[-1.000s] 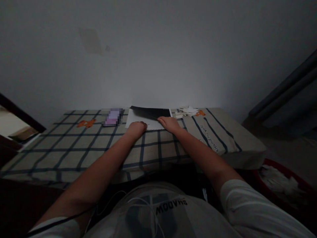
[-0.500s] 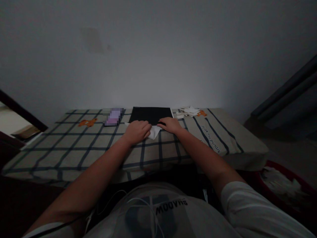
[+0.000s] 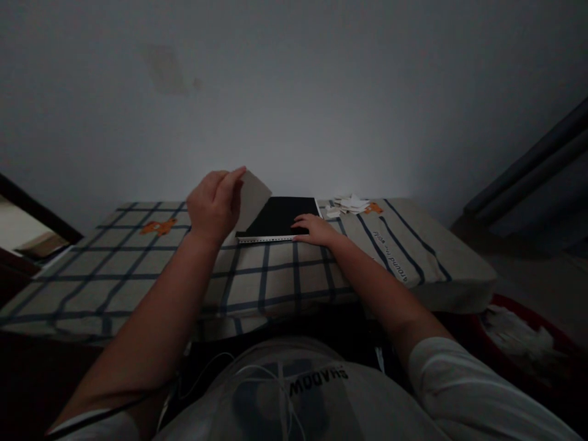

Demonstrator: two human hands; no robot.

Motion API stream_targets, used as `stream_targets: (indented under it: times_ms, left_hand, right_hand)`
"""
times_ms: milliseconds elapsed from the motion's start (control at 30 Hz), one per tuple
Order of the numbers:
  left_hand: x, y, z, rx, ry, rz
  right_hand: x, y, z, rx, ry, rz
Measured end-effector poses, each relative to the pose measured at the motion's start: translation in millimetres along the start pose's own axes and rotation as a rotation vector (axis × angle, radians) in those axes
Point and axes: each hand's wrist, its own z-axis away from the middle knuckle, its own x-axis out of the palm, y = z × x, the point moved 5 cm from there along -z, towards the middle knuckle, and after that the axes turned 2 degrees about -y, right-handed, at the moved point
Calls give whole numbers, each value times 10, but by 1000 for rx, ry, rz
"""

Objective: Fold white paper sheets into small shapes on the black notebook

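Note:
A black notebook point(image 3: 289, 211) lies near the wall on the table, a row of small holes along its white near edge. My left hand point(image 3: 214, 205) is raised at its left, fingertips pinched on a sheet of paper point(image 3: 253, 199) that stands tilted over the notebook's left side. At the near right corner, my right hand point(image 3: 316, 230) grips the notebook, fingers on the black cover and thumb by the holed edge.
Torn white paper scraps point(image 3: 351, 204) are heaped right of the notebook. A checked cloth point(image 3: 156, 275) with orange bear prints covers the table. Below its right side stands a red bin point(image 3: 505, 300) with crumpled paper inside. The wall rises directly behind.
My left hand has risen and moved left, lifting the sheet off the notebook's near edge. That hand and forearm now hide the phone-like object. The right hand stays nearly in place.

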Motion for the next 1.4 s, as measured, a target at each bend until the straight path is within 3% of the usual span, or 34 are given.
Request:
stream_targets:
  times_ms: [133,300,433,533,667,800,933,1033,1300,1400]
  left_hand:
    - [81,129,-28,48,-20,57]
    - [592,382,194,239,-261,226]
    - [962,474,469,317,-379,384]
    - [1129,489,650,330,-432,424]
    - [1156,474,743,279,-400,522]
    - [1156,411,676,107,-423,617]
    - [1249,391,591,1,-500,727]
    - [1316,342,577,-71,-448,775]
    - [1232,0,714,-255,14,864]
    - [1230,-69,734,-283,64,792]
  right_hand:
    - [-6,-34,3,-22,-2,7]
    - [-5,-67,-1,-53,-7,15]
    - [2,-40,-16,-22,-7,15]
    - [29,-9,-29,-21,-4,-6]
    - [7,59,-41,-33,105,-119]
    - [-128,165,-65,69,267,-131]
    - [-165,98,-160,-55,128,-101]
    - [-145,88,-203,-136,49,-89]
    - [-73,303,-149,-127,150,-112]
    - [-114,224,-122,-191,145,-189]
